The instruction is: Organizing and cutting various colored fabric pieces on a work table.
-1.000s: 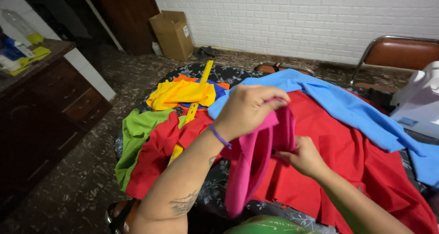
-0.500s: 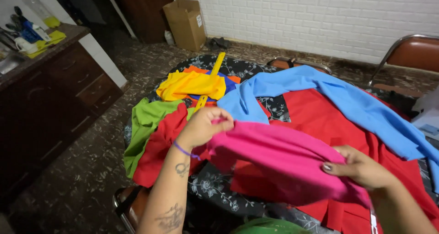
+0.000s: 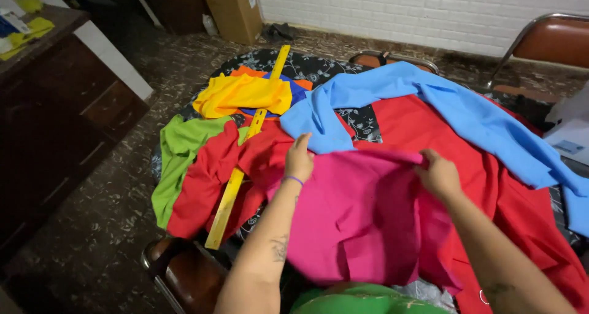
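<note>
Partly, pink cloth (image 3: 362,216) hides red fabric (image 3: 515,185).

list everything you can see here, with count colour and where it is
pink cloth: 1, pink, front centre, spread over the red cloth
red cloth: 1 large, red, across the table
blue cloth: 1, light blue, draped over the red cloth, centre to right
green cloth: 1, lime green, left edge of the table
yellow cloth: 1, yellow, far left of the pile
ruler: 1, yellow, long, lying over the cloths on the left
box: 1, brown cardboard, on the floor by the wall
chair: 1, brown seat, metal frame, far right
cabinet: 1, dark wood, left
left hand: on the pink cloth's top edge
right hand: gripping the pink cloth's top edge
</note>
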